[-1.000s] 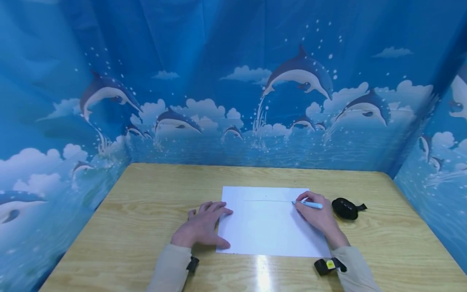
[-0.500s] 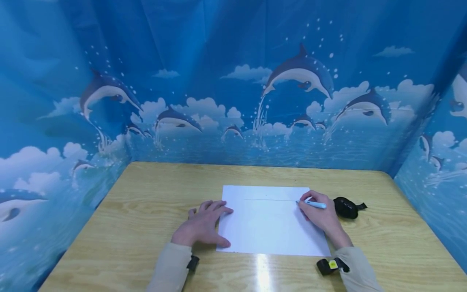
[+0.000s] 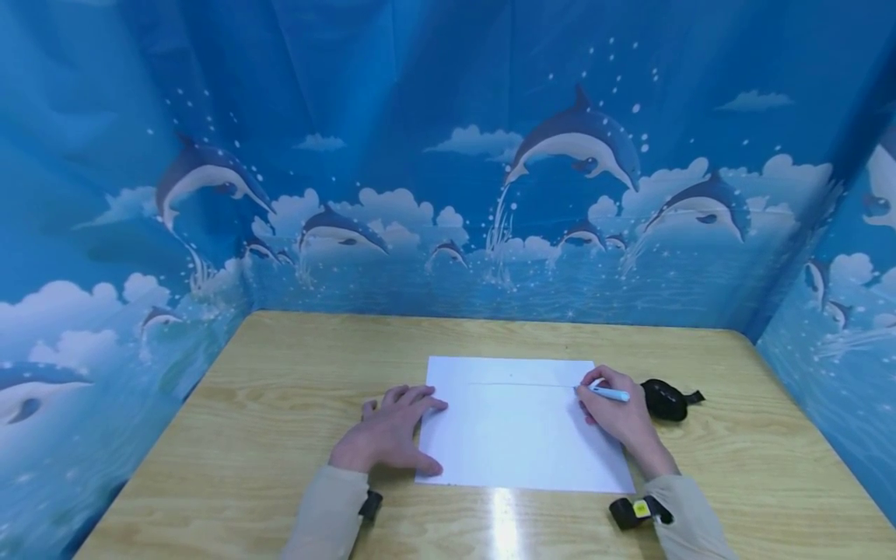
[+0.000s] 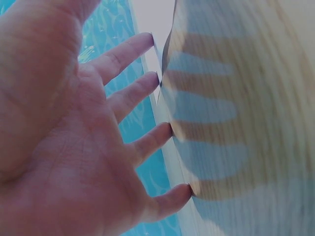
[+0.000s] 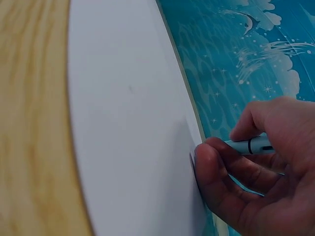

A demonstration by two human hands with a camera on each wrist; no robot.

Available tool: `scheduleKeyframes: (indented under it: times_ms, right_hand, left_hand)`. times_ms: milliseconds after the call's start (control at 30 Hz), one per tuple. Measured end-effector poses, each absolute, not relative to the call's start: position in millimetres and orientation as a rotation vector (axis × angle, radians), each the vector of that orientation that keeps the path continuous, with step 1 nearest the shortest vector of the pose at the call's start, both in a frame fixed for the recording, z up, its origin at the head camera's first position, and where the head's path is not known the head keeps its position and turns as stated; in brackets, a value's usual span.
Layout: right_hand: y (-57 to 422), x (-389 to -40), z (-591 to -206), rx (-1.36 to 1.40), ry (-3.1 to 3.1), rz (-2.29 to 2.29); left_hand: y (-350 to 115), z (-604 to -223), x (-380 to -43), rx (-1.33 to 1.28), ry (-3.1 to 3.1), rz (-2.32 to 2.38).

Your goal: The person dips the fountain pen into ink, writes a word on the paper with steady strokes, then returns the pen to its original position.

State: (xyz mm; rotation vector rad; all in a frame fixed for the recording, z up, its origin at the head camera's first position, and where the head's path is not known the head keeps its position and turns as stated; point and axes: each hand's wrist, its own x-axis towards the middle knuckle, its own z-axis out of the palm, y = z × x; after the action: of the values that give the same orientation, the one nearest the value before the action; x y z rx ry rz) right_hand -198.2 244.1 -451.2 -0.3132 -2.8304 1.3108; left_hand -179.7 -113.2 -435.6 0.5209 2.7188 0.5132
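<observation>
A white sheet of paper (image 3: pixel 511 435) lies on the table, with one thin straight line (image 3: pixel 521 384) running across its upper part. My right hand (image 3: pixel 619 408) pinches a light blue pen (image 3: pixel 609 393), its tip at the right end of that line. The right wrist view shows the pen (image 5: pixel 241 146) between thumb and fingers, its tip hidden behind them. At the sheet's left edge rests my left hand (image 3: pixel 388 432), fingers spread, with the index finger and thumb on the paper. In the left wrist view, the fingertips of the left hand (image 4: pixel 93 142) touch the paper and the wooden surface.
Just right of my right hand lies a small black pouch-like object (image 3: pixel 665 400) with a short tab. The wooden table (image 3: pixel 294 373) ends at a blue dolphin-printed curtain (image 3: pixel 392 257) behind and at both sides. A light glare falls on the wood near the front.
My right hand has slid slightly to the right with the pen, and the line on the paper has grown longer that way. The left hand stays in place.
</observation>
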Motion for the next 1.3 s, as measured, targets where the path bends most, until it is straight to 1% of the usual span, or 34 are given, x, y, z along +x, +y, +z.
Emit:
scheduleKeyframes:
  times_ms: [367, 633, 800, 1067, 1300]
  right_hand:
    - [247.4, -198.6, -453.8, -0.299, -2.839, 1.27]
    - [245.2, -203.3, -445.4, -0.321, -2.739, 1.474]
    - [237.8, -208.0, -440.1, -0.232, -2.73, 1.54]
    - [227.2, -217.3, -445.4, 0.004, -2.771, 1.457]
    - [217.7, -228.5, -448.0, 0.093, -2.772, 1.469]
  left_hand:
    - [-112.5, -436.0, -180.7, 0.518, 2.722, 0.509]
    - [-111.9, -433.5, -179.9, 0.514, 2.722, 0.514]
    - [-110.9, -433.9, -179.4, 0.505, 2.715, 0.525]
    - [-111.6, -433.7, -180.3, 0.517, 2.717, 0.521]
    - [-112.7, -434.7, -179.9, 0.529, 2.729, 0.517]
